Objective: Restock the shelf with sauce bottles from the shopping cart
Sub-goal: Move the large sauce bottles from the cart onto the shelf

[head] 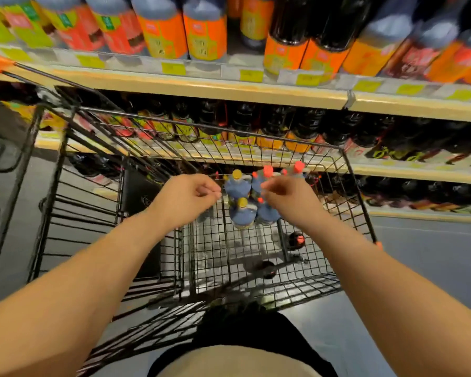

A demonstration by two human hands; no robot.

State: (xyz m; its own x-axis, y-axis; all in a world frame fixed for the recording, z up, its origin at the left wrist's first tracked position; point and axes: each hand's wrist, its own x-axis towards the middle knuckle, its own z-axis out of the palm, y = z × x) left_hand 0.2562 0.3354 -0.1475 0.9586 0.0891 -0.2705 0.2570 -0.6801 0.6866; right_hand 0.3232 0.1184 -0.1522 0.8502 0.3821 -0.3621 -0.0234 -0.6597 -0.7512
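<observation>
Blue-shouldered sauce bottles (pixel 238 186), yellow and red caps, stand in the black wire shopping cart (pixel 215 257). My left hand (pixel 184 198) is curled, empty; my right hand (pixel 290 198) hovers over them, grip I cannot tell. Stocked beige shelf (pixel 201 88) behind, grey floor (pixel 433 254).

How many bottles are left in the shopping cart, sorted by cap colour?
Yellow-capped bottles: 2
Red-capped bottles: 3
Total: 5 that show in the cart. The picture is blurred and the right hand covers part of the cluster, so more may be hidden.
</observation>
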